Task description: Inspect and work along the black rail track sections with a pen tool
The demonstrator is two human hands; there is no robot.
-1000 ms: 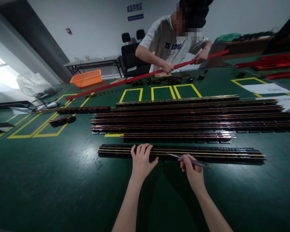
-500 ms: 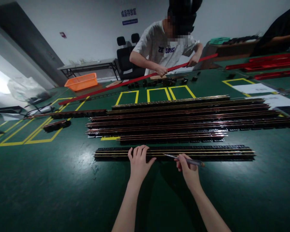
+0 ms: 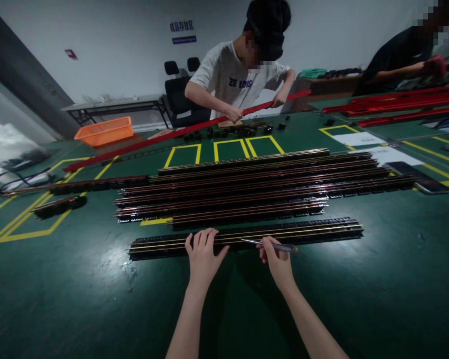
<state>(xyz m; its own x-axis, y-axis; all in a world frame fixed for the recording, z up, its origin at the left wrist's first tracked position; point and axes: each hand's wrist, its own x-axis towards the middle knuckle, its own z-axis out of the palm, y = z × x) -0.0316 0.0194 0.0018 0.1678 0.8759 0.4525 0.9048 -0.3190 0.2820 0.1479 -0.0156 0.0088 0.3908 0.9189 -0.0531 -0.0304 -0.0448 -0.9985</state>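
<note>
A long black rail with brass strips (image 3: 314, 231) lies across the green table in front of me. My left hand (image 3: 202, 254) rests on it with fingers stretched flat over its top. My right hand (image 3: 275, 257) is closed round a thin screwdriver-like tool (image 3: 273, 245), whose metal tip points left onto the rail between my two hands.
Behind the near rail lies a stack of several similar rails (image 3: 262, 184). Across the green table (image 3: 396, 269) a person in a white shirt (image 3: 228, 80) handles a long red strip (image 3: 179, 132). An orange basket (image 3: 105, 130) sits far left, red strips (image 3: 392, 107) far right.
The view has swung, so everything sits further left in frame. Both hands stay on the near rail in the same pose, the tool still pointing left.
</note>
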